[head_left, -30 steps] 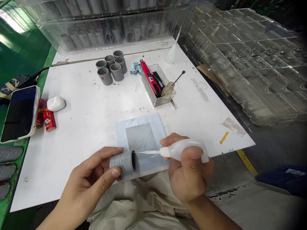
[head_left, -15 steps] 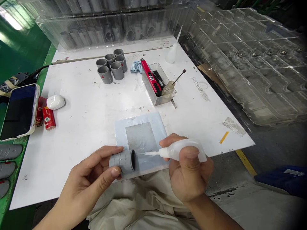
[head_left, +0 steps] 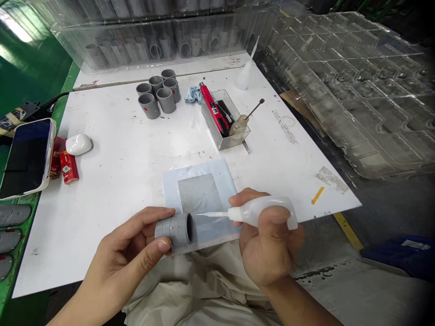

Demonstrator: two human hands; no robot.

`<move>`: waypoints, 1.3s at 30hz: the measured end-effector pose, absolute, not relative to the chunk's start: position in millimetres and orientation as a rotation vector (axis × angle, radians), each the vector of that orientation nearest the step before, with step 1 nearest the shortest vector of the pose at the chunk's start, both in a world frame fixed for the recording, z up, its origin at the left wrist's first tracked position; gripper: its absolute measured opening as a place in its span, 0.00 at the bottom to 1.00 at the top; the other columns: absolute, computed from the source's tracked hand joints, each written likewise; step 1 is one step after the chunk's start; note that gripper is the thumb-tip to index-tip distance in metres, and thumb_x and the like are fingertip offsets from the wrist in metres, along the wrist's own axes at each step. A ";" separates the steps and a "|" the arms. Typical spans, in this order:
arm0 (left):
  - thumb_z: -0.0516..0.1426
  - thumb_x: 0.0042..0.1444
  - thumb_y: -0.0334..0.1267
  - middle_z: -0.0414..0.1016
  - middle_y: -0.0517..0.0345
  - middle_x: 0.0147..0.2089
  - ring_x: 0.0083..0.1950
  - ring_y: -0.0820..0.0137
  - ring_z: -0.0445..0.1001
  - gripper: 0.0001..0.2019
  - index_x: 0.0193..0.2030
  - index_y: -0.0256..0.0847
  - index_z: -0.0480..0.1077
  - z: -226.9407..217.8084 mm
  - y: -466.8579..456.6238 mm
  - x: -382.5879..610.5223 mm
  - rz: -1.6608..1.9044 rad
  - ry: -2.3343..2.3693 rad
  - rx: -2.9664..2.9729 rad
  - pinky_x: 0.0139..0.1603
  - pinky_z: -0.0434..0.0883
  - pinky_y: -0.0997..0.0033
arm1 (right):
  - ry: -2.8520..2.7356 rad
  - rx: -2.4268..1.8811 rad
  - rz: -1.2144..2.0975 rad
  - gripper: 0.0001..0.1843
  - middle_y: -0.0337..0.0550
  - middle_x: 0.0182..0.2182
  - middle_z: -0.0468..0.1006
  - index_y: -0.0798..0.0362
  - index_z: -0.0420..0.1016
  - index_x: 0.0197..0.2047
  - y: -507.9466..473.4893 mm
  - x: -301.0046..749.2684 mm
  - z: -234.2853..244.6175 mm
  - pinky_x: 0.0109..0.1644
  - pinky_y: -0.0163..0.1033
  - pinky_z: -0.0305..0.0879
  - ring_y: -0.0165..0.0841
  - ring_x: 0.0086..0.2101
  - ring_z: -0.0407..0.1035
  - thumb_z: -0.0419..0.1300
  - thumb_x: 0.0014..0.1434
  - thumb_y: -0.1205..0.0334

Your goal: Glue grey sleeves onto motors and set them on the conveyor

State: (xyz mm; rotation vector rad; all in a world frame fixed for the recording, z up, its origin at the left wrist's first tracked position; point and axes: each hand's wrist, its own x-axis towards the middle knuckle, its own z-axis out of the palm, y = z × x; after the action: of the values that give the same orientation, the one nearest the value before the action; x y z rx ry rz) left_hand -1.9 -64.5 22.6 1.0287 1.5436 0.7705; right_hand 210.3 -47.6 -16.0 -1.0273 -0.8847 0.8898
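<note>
My left hand (head_left: 131, 253) is closed round a grey plastic cylinder (head_left: 173, 229), thumb below and fingers above. The cylinder lies on its side, its hollow end facing right. In my right hand (head_left: 270, 240) is a white squeeze bottle (head_left: 265, 211) with a long thin nozzle pointing left. The nozzle's tip is at the upper rim of the cylinder's hollow end; whether it touches, I cannot tell. Beneath both lies a light blue sheet (head_left: 171, 181) bearing a grey square pad (head_left: 200, 192).
Several grey cylinders (head_left: 166, 100) stand at the back. A clear box (head_left: 226, 144) holds a red tool (head_left: 213, 108) and a small bottle (head_left: 239, 126). Another squeeze bottle (head_left: 244, 74) stands behind. At left are a phone (head_left: 25, 156) and a white case (head_left: 79, 144). Clear trays (head_left: 353, 90) lie right.
The squeeze bottle in my right hand has turned slightly, its body shifting a little right and its nozzle tip up and left. My left hand and the cylinder have barely moved.
</note>
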 end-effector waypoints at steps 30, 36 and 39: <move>0.71 0.61 0.45 0.82 0.59 0.57 0.46 0.69 0.83 0.12 0.51 0.56 0.86 18.7 -65.0 0.7 0.938 1.400 1.033 0.43 0.81 0.81 | -0.903 -1.109 0.908 0.19 0.42 0.32 0.85 0.46 0.88 0.36 -47.1 210.8 -14.0 0.28 0.42 0.70 0.34 0.26 0.73 0.64 0.73 0.46; 0.72 0.60 0.43 0.82 0.59 0.57 0.46 0.69 0.83 0.12 0.51 0.57 0.86 19.3 -64.5 0.8 0.932 1.396 1.038 0.42 0.81 0.81 | -0.959 -1.190 0.932 0.23 0.43 0.24 0.79 0.48 0.86 0.34 -49.0 214.1 -11.7 0.27 0.44 0.65 0.38 0.24 0.70 0.62 0.73 0.42; 0.71 0.61 0.43 0.82 0.60 0.57 0.45 0.70 0.83 0.12 0.51 0.58 0.86 18.9 -64.4 0.4 0.942 1.381 1.044 0.43 0.81 0.82 | -0.955 -1.151 0.926 0.21 0.41 0.22 0.76 0.47 0.86 0.34 -49.2 214.1 -13.4 0.26 0.43 0.63 0.36 0.24 0.69 0.62 0.73 0.45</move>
State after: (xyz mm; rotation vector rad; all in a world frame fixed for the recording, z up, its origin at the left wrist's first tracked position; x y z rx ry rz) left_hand 0.4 -64.4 18.9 1.0445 1.3813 0.9424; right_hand 214.1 -49.2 -13.4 -1.1508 -0.9551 0.9257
